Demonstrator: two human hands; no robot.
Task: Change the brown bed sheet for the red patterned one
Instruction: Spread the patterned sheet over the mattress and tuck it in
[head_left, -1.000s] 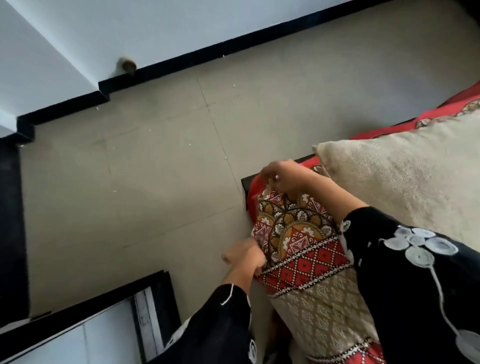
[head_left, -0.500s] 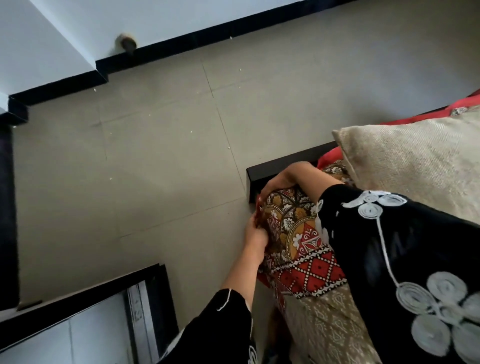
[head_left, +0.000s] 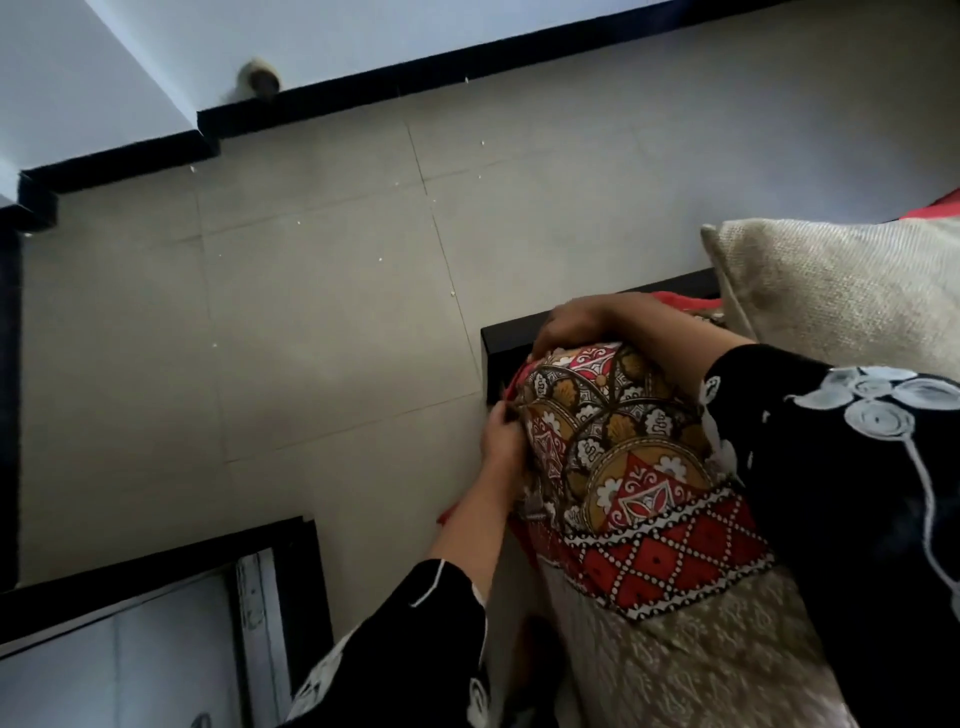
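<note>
The red patterned sheet (head_left: 623, 467) covers the raised corner of the mattress, with brown, white and red ornament on it. My left hand (head_left: 503, 441) grips the sheet's edge at the side of that corner, fingers tucked under the cloth. My right hand (head_left: 569, 322) curls over the top of the corner, next to the black bed frame (head_left: 506, 338), and holds the mattress corner there. Both arms wear black sleeves with white swirls. No brown sheet is visible.
A beige woven pillow (head_left: 841, 286) lies on the bed behind my right arm. Grey tiled floor (head_left: 311, 312) spreads to the left, bounded by black skirting (head_left: 363, 88). A black-framed panel (head_left: 280, 597) stands at the lower left.
The view has come closer to the corner. My left hand moved up from the sheet's lower side to the corner edge, and my right hand slid down around the corner's top.
</note>
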